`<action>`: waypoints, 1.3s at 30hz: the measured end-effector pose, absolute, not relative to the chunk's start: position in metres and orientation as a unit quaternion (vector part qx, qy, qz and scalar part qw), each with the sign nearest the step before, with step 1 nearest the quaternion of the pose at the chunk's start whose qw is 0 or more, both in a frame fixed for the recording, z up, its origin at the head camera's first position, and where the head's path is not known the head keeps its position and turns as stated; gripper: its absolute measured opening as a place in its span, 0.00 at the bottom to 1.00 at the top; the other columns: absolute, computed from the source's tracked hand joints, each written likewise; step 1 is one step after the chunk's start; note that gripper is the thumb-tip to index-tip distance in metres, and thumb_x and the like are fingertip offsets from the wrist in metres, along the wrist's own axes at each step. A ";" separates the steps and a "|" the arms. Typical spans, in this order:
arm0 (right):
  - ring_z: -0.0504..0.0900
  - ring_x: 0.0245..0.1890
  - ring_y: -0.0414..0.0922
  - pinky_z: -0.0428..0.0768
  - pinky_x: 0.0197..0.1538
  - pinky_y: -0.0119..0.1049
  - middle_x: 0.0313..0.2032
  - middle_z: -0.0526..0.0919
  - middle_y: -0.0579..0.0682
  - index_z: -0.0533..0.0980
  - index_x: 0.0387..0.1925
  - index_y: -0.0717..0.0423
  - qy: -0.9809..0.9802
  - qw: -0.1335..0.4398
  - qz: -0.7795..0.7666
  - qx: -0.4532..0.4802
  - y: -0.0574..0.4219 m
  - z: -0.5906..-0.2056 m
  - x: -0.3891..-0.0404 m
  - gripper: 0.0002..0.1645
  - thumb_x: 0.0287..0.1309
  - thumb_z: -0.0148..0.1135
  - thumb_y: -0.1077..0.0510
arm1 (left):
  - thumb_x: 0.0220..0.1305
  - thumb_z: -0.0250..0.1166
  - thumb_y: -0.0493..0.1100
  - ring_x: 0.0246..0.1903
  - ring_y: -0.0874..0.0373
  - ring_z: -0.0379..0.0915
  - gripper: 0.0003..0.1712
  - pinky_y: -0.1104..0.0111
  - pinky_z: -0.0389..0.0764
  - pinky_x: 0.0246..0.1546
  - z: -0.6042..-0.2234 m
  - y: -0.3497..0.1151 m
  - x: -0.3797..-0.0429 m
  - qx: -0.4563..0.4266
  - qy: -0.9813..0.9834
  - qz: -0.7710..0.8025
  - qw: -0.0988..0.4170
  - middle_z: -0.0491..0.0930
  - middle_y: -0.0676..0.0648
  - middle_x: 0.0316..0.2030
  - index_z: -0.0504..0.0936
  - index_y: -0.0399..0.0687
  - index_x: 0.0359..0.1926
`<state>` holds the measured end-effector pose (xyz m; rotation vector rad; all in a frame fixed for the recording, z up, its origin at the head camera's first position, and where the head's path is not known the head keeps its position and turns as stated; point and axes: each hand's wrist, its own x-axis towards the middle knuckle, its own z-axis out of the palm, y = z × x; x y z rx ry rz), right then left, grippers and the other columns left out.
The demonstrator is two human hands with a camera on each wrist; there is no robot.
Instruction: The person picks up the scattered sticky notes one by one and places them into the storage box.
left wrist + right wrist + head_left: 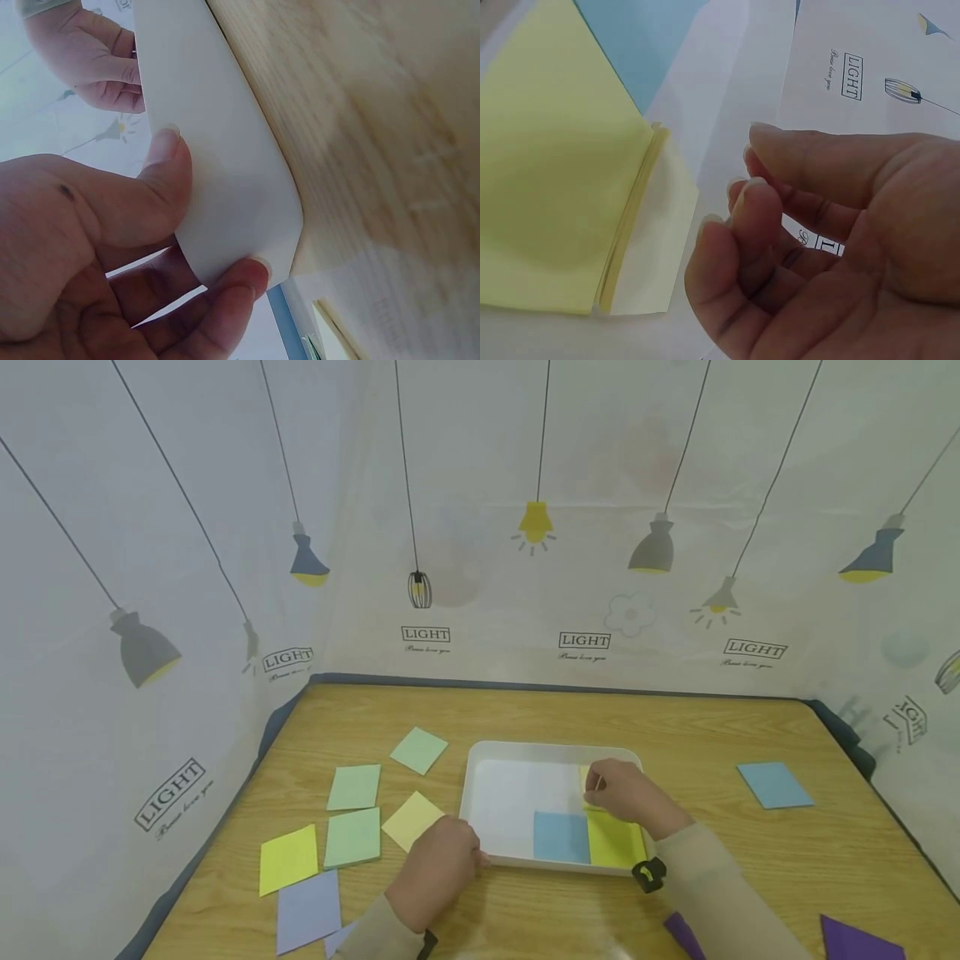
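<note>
while left hand (438, 864) pinches tray (501, 802), long axis left-to-right, right hand (628, 792), loosely half-curled, holds nothing.

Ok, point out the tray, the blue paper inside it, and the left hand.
Tray (500, 802), head view: bare floor, left half.
Blue paper (562, 837), head view: middle of its top face.
Left hand (438, 870), head view: back of the hand.

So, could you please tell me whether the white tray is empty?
Partly filled: a blue square, bright yellow square and pale yellow square lie inside the tray, its left part bare.
</note>
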<state>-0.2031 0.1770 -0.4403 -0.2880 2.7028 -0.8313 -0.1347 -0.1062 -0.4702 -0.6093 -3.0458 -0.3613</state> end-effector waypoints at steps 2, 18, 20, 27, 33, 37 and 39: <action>0.76 0.33 0.46 0.77 0.34 0.38 0.36 0.80 0.54 0.76 0.34 0.60 0.942 0.145 -0.287 -0.099 0.179 -0.441 -0.203 0.05 0.65 0.63 0.62 | 0.59 0.74 0.46 0.26 0.62 0.73 0.12 0.67 0.80 0.32 -0.470 -0.106 -0.134 -0.193 -0.974 -0.116 0.006 0.81 0.53 0.23 0.89 0.47 0.22; 0.77 0.33 0.46 0.77 0.35 0.39 0.34 0.81 0.54 0.77 0.37 0.62 0.943 0.116 -0.298 -0.091 0.214 -0.440 -0.202 0.11 0.66 0.62 0.56 | 0.59 0.74 0.47 0.25 0.64 0.71 0.13 0.69 0.78 0.29 -0.468 -0.106 -0.134 -0.189 -0.974 -0.124 0.000 0.81 0.53 0.23 0.89 0.46 0.21; 0.76 0.33 0.46 0.76 0.35 0.39 0.34 0.81 0.53 0.77 0.38 0.62 0.943 0.112 -0.301 -0.088 0.219 -0.440 -0.201 0.11 0.67 0.62 0.55 | 0.58 0.74 0.47 0.26 0.64 0.71 0.13 0.68 0.79 0.30 -0.468 -0.105 -0.134 -0.189 -0.974 -0.124 0.001 0.81 0.53 0.23 0.89 0.46 0.22; 0.76 0.36 0.47 0.76 0.37 0.40 0.36 0.81 0.54 0.77 0.38 0.62 0.944 0.096 -0.305 -0.083 0.235 -0.443 -0.200 0.11 0.68 0.62 0.55 | 0.59 0.74 0.47 0.27 0.62 0.73 0.12 0.67 0.81 0.32 -0.466 -0.105 -0.133 -0.190 -0.974 -0.121 0.002 0.82 0.54 0.23 0.89 0.47 0.22; 0.74 0.33 0.46 0.74 0.34 0.38 0.33 0.80 0.52 0.78 0.36 0.60 0.947 0.091 -0.296 -0.081 0.241 -0.446 -0.200 0.10 0.68 0.62 0.56 | 0.59 0.74 0.46 0.28 0.61 0.74 0.11 0.67 0.81 0.34 -0.464 -0.105 -0.133 -0.190 -0.975 -0.117 -0.003 0.82 0.53 0.24 0.90 0.47 0.23; 0.74 0.33 0.46 0.73 0.34 0.38 0.33 0.80 0.51 0.77 0.35 0.60 0.949 0.089 -0.293 -0.078 0.242 -0.446 -0.199 0.10 0.68 0.62 0.56 | 0.59 0.74 0.47 0.26 0.63 0.72 0.12 0.68 0.79 0.31 -0.464 -0.105 -0.133 -0.191 -0.975 -0.117 -0.005 0.82 0.54 0.24 0.89 0.47 0.23; 0.74 0.33 0.46 0.73 0.34 0.38 0.33 0.80 0.51 0.77 0.35 0.59 0.951 0.090 -0.289 -0.070 0.245 -0.446 -0.198 0.11 0.68 0.62 0.55 | 0.59 0.73 0.47 0.26 0.63 0.71 0.12 0.69 0.78 0.30 -0.465 -0.105 -0.134 -0.189 -0.975 -0.120 -0.008 0.82 0.54 0.23 0.89 0.47 0.22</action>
